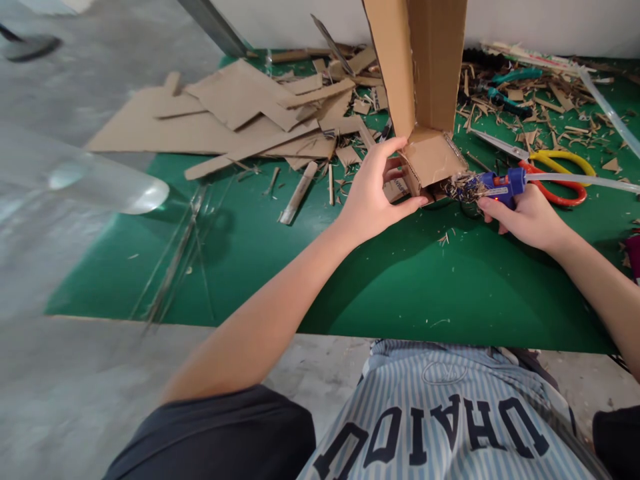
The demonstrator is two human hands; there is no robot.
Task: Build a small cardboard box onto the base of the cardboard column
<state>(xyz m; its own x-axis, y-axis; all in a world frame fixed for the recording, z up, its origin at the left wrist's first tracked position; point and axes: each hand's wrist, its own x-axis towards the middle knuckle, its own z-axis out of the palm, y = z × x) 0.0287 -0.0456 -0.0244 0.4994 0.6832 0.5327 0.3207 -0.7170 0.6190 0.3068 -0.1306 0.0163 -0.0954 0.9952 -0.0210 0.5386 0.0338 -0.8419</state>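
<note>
A tall cardboard structure (437, 67) stands on the green table, with a small box-like cardboard base (434, 159) at its lower end. My left hand (373, 190) grips the left side of that base, thumb at the lower front edge and fingers at the upper left corner. In my right hand (530, 217) is a blue hot glue gun (505, 187), a clear glue stick (580, 179) sticking out of its back. Cardboard scraps and strings of glue cling around its nozzle, which points at the base's right front corner. The nozzle tip itself is hidden.
Scissors (557, 187) with red and yellow handles lie right behind the glue gun. Flat cardboard pieces (240, 100) are heaped at the back left, shreds (545, 113) at the back right. Thin clear sticks (180, 253) lie on the table (280, 280) at left.
</note>
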